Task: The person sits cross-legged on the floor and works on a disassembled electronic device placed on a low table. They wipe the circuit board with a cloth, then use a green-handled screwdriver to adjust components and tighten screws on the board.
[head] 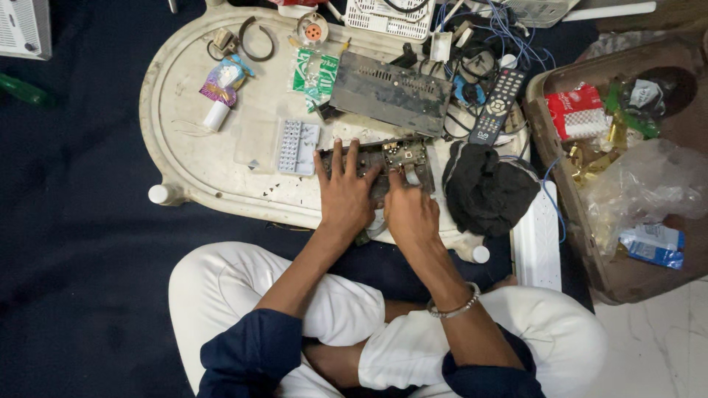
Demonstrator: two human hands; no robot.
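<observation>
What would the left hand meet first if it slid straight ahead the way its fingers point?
The left hand lies flat on the circuit board, fingers pointing up the table. Straight ahead, it would probably meet the dusty metal cover first, though the gap between them is hard to judge.

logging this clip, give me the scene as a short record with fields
setting: person sits cross-legged at a low white tray table
left hand: flat on a circuit board
right hand: on the board's near edge
behind board: dusty metal cover
right of board: black cloth, remote control
far right: brown bin of wrappers
</observation>
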